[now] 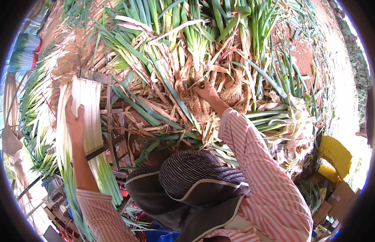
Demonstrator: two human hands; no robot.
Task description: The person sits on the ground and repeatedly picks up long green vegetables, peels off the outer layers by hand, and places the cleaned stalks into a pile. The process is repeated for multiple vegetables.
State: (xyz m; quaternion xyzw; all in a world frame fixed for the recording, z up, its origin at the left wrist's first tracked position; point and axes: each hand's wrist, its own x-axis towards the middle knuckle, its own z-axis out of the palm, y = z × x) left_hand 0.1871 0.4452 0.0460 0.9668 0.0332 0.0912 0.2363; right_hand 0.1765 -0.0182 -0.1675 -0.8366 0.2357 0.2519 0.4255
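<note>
Peeled long green onions (90,121) with white shafts lie side by side on a metal rack (109,127), their green leaves hanging toward me. My left hand (75,121) rests over the left part of these shafts, thumb and fingers apart. At the pile in front, my right hand (208,93) reaches in among the root ends of unpeeled long green onions (199,45), which have dry brown husks. Its fingertips touch the stalk bases, partly hidden by husks; whether they grip a stalk cannot be told. Tangled roots (199,109) lie just below that hand.
More peeled onions (39,112) are stacked left of the rack. Behind them stand tied bundles (24,53). Stripped husks (296,130) heap at the right, near a yellow container (335,155) and cardboard (341,196). A dark striped hat (199,175) blocks the lower middle.
</note>
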